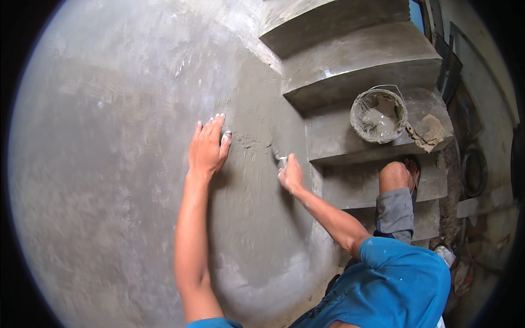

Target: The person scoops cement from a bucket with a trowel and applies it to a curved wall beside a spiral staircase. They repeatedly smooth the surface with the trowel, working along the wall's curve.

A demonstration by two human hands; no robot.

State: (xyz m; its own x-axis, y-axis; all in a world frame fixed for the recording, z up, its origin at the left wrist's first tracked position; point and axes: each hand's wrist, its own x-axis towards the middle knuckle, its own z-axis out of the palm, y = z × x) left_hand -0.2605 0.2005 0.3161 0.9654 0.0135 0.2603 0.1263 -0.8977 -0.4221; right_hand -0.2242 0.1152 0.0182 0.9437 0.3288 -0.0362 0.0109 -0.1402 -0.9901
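Note:
My left hand (208, 146) lies flat on the grey wall (120, 164), fingers stretched out and tips whitened with plaster. To its right, my right hand (291, 174) is closed round the handle of a small trowel (276, 155). The trowel's dark blade shows nearly edge-on, close against a darker, damp strip of plaster (254, 191). Ridges and smears mark that strip between my two hands. My right fingers hide most of the handle.
Concrete steps (361, 68) rise along the wall's right side. On one step stands a plaster-caked bucket (358, 124) with wet grey mix inside. Next to it lies a crumpled brown scrap (429, 133). My bent knee (395, 177) is over a lower step.

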